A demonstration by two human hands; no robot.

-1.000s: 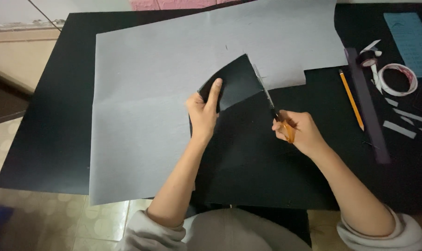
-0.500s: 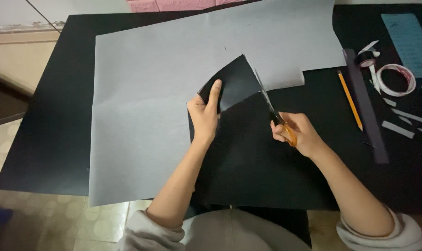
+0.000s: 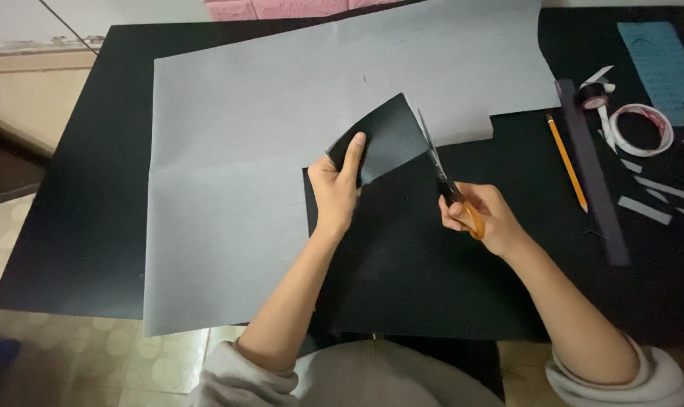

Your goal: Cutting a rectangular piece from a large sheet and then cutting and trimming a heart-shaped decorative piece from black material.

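At the middle of the black worktop (image 3: 78,226), a large grey sheet (image 3: 266,151) is spread flat, its near-left corner overhanging the near edge. A flap of the sheet (image 3: 383,136) is turned back, so that its dark underside shows. The flap is held up by the left hand (image 3: 336,188), whose fingers (image 3: 353,154) are pressed together on it, thumb behind. Orange-handled scissors (image 3: 451,192) are gripped in the right hand (image 3: 481,218), fingers closed through the loops; the blades point far, along the cut edge just right of the flap. Whether the blades are open cannot be told.

The sheet is judged light and thin — it bends without cracking, yet keeps fold lines, so moderate stiffness is indicated. It is likely to tear or crease if pulled hard. Hold is best taken close beside the cut line, where the material is kept taut.

To the right lie a pencil (image 3: 566,162), a dark ruler (image 3: 592,169), a tape roll (image 3: 592,95) and cut strips (image 3: 643,209) — all well apart from the hands.
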